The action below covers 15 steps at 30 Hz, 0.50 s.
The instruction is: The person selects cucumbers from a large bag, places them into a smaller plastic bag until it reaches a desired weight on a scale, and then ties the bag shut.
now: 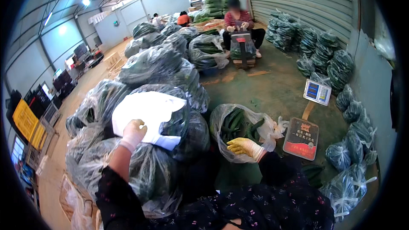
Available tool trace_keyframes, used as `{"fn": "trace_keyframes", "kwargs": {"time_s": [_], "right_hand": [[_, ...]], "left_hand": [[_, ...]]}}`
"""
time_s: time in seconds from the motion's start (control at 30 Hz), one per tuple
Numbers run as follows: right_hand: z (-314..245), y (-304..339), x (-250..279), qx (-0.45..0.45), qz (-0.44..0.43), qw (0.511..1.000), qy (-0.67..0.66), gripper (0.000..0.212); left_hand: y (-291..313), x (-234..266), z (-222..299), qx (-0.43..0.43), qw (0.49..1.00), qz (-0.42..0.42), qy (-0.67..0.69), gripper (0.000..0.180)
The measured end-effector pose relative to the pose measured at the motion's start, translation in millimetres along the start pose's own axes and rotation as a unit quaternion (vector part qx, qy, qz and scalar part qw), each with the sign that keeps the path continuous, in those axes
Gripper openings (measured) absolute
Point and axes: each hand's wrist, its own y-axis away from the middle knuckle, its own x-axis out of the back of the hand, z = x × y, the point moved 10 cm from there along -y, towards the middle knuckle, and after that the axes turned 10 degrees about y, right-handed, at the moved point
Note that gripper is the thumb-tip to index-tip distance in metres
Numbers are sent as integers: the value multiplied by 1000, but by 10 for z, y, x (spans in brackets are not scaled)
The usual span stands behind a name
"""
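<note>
My left hand [134, 133], in a whitish glove, has its fingers curled together at the near edge of a white sheet-like plastic bag [149, 110]. That bag lies spread over large clear sacks of cucumbers [149, 66]. My right hand [243, 146], in a glove with yellow fingers, is open with the fingers stretched out, over the near rim of an open clear plastic bag [216, 123]. Inside this bag are dark green cucumbers [233, 121]. It stands on the floor, and nothing shows in my right hand.
A digital scale [300, 138] with a raised display [317, 92] stands right of the open bag. Tied bags of cucumbers [338, 155] line the right wall. Ahead, a co-worker [238, 19] sits behind another scale [242, 47]. Loose cucumbers [313, 172] lie near my right arm.
</note>
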Motion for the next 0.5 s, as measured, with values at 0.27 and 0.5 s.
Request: {"fn": "trace_keyframes", "kwargs": {"time_s": [0.27, 0.5], "right_hand": [[-284, 239, 419, 62, 49, 997, 6, 35], [-148, 347, 652, 48, 79, 996, -1, 34]], "left_hand": [[-953, -743, -406, 206, 962, -41, -176, 42], [-1228, -968, -751, 208, 976, 16, -63, 32]]}}
